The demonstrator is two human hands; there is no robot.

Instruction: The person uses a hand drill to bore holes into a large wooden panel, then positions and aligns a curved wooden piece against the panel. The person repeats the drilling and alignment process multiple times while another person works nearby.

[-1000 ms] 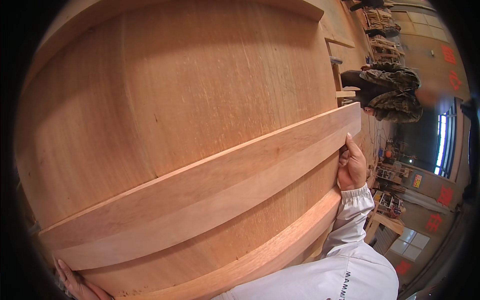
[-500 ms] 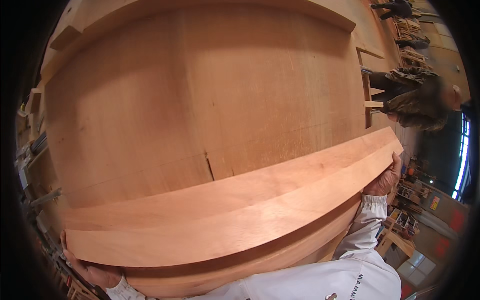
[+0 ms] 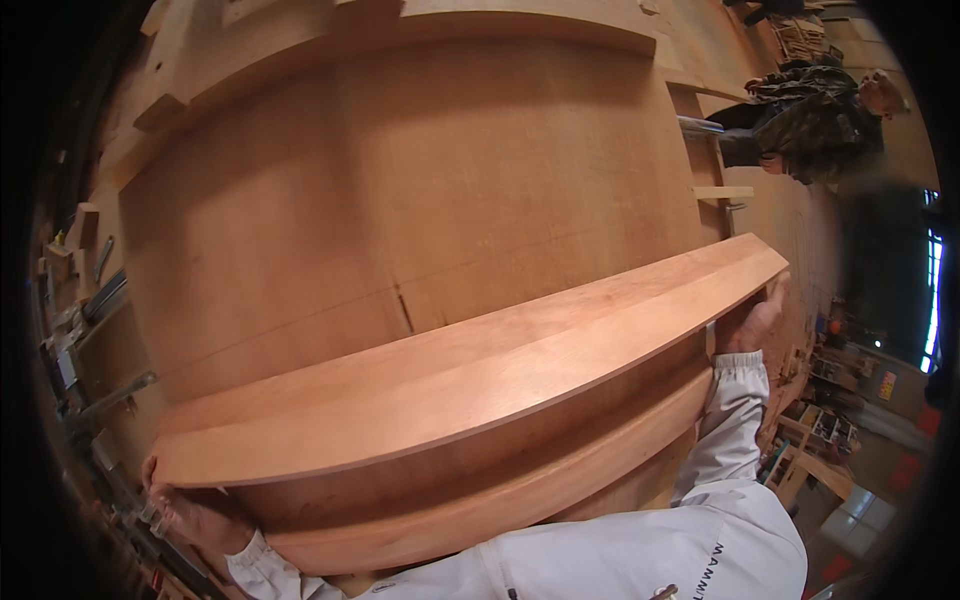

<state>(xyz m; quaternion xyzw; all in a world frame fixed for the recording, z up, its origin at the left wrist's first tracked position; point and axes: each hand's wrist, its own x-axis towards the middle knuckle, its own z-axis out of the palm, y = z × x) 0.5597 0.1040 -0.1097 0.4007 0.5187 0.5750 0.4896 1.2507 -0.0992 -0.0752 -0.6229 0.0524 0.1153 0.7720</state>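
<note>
A long, pale reddish-brown wooden board (image 3: 450, 382) with two lengthwise faces meeting at a ridge spans the space before me, slanting up to the right. My left hand (image 3: 195, 517) is closed around its left end, fingertips curled over the edge. At the opposite end, my right hand (image 3: 748, 322) grips from beneath and outside, most of its fingers hidden by the wood. Behind the board spreads a wide wooden panel (image 3: 420, 190) with a thin line and a short dark crack. Nearer my body runs a thick wooden rail (image 3: 500, 515), separated from the board by a shadowed gap.
Another wooden rail (image 3: 530, 32) borders the panel's far side. Metal bar clamps (image 3: 108, 295) lie along the left. Beyond the right end stands a person in a patterned dark jacket (image 3: 815, 120). Wooden stands and shelving (image 3: 815, 450) occupy the right background.
The board's near edge has moved away from the near rail, widening the gap. Both hands still hold its ends. The whole view has shifted a little, and the other person appears higher.
</note>
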